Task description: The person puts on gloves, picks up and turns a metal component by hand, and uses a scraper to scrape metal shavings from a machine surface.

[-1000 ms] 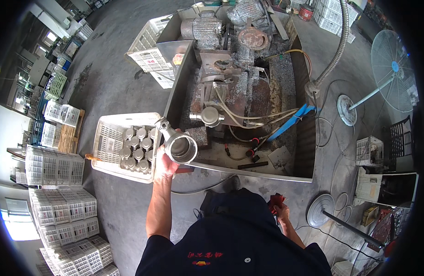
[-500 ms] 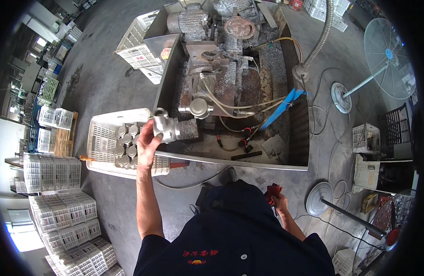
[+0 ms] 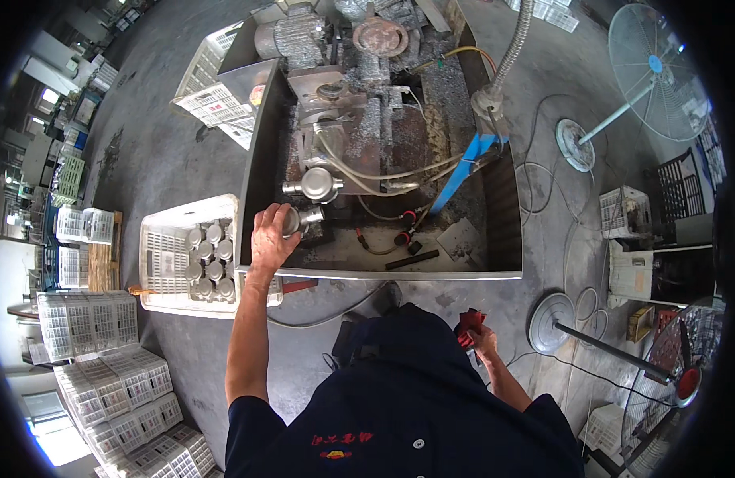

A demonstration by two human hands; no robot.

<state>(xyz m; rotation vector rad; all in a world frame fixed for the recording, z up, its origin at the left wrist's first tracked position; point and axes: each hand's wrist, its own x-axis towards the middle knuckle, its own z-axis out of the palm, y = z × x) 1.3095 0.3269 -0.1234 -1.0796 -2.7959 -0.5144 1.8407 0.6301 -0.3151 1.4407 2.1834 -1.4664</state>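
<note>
We had the silver metal fitting (image 3: 312,215) inside the near left corner of the metal trough (image 3: 383,276), our left hand (image 3: 273,237) gripping it from above; whether it rested on anything we could not tell. A second earlier its round mouth had faced up toward us; since then we had turned and lowered it near the similar fitting (image 3: 317,183) on the machine, so we judged it within reach of there, though not joined. Left of the trough, the white crate (image 3: 162,275) held more fittings. Our right hand (image 3: 485,342) was closed around a red object (image 3: 469,325).
</note>
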